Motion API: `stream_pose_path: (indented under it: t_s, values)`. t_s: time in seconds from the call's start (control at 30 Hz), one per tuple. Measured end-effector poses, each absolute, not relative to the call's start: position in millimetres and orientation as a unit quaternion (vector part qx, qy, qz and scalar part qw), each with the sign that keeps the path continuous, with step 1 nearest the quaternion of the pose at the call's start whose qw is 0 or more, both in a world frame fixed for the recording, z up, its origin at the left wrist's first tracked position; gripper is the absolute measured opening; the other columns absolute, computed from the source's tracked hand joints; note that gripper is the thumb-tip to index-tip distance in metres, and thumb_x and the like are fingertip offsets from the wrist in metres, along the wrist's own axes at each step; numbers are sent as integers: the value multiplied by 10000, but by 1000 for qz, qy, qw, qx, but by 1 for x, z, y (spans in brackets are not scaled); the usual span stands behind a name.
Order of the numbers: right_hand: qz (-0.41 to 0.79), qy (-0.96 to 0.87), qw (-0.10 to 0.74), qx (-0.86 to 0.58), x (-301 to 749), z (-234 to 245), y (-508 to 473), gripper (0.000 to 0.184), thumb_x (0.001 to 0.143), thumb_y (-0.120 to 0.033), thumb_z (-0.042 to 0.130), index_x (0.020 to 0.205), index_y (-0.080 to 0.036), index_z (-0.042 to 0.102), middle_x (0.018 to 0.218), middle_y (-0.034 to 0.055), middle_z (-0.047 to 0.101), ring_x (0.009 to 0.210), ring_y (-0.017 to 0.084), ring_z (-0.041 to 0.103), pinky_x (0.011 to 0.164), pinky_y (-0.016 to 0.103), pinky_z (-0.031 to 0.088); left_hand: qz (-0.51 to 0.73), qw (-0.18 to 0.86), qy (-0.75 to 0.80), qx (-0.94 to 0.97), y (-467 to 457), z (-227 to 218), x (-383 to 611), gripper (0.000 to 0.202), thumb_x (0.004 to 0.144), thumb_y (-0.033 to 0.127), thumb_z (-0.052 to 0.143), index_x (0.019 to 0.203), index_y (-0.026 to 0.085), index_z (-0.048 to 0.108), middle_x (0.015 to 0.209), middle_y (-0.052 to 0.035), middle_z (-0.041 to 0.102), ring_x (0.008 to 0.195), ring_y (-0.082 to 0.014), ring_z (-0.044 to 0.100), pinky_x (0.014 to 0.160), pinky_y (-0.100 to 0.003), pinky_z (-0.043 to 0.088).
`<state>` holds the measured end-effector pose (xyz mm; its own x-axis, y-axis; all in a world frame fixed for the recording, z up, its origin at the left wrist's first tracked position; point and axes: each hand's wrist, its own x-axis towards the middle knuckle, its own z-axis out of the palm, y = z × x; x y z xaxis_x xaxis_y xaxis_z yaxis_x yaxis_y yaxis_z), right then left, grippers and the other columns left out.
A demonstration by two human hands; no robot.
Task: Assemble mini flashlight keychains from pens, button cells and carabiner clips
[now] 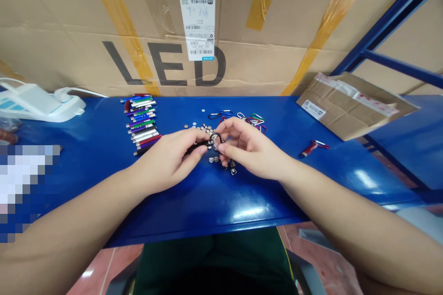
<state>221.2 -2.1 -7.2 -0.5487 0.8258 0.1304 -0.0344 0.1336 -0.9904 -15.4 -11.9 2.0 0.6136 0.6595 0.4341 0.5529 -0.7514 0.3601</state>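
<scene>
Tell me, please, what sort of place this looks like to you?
Probably a small assembly or packing workshop: a blue workbench holds rows of small flashlights, carabiner clips and loose small metal parts, in front of a large cardboard carton printed LED.

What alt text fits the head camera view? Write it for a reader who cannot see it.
A left hand and right hand hold a black carabiner at the end of a slim dark penlight above a blue table. A row of coloured penlights, loose coloured carabiners and small metal parts lie nearby, before a cardboard carton printed LED.
</scene>
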Motion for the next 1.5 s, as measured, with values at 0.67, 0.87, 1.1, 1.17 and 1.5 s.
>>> stream_pose_path:
  t_s: [0.67,0.87,1.1,1.17,1.5]
  values:
    - [70,-857,419,-292,225,-15,-2,218,1034,-204,570,1201,-216,710,1116,96,789,973,214,747,894,365,622,359,515,380,679,-13,-4,-3,263,1057,389,581,1199,168,560,855,-16,710,620,-139,723,590,-259,619]
    - [190,-810,443,-334,222,-14,-1,117,999,-243,649,1060,-183,729,1041,96,795,900,204,753,809,339,638,370,520,375,673,-13,-5,-1,272,1020,388,667,1146,158,595,828,-15,721,628,-151,731,604,-285,640]
    - [387,-728,430,-368,223,-10,-1,124,910,-303,739,923,-186,699,949,75,778,833,210,743,729,340,608,358,505,369,693,-15,-8,-2,233,1027,362,652,1141,164,606,880,-44,756,708,-161,764,657,-284,662]
    - [463,-683,428,-368,223,-8,0,147,862,-301,777,903,-192,688,875,53,764,762,195,729,708,340,602,352,498,369,701,-16,-8,-3,226,1024,353,654,1145,167,610,920,-60,771,755,-166,775,670,-275,661]
    - [582,-610,402,-357,224,-1,1,182,750,-253,841,832,-200,687,752,6,752,684,174,733,658,326,618,318,489,366,725,-14,-8,-6,204,1007,377,676,1052,184,628,1057,-108,824,995,-212,795,847,-316,634]
